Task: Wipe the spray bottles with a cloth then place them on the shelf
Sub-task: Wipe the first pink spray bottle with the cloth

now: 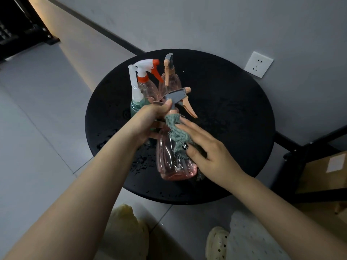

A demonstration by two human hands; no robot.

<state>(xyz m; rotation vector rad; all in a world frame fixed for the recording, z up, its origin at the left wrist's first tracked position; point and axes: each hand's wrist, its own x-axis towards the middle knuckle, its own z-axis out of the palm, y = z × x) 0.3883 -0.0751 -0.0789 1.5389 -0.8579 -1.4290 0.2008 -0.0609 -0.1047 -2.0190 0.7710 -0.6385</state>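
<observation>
Your left hand (pixel 150 119) grips the neck of the pink spray bottle (pixel 174 160), held above the round black table (pixel 234 113). Your right hand (pixel 204 149) presses the green cloth (pixel 177 132) to its side, fingers nearly straight. Three more bottles (pixel 150 85) stand behind.

Round black table by a grey wall, things around its edges.

The table (pixel 234 113) is dark and round, its top speckled with wet spots, standing on pale floor tiles (pixel 37 128). A white socket (pixel 258 64) sits on the wall (pixel 206 21) just past the table's far right rim, above a black skirting strip (pixel 105 32). A cardboard box (pixel 323 171) with a white label lies inside a black frame at right. Dark furniture (pixel 16 27) fills the top-left corner. A perforated cream shoe (pixel 217 243) shows at the bottom.
</observation>
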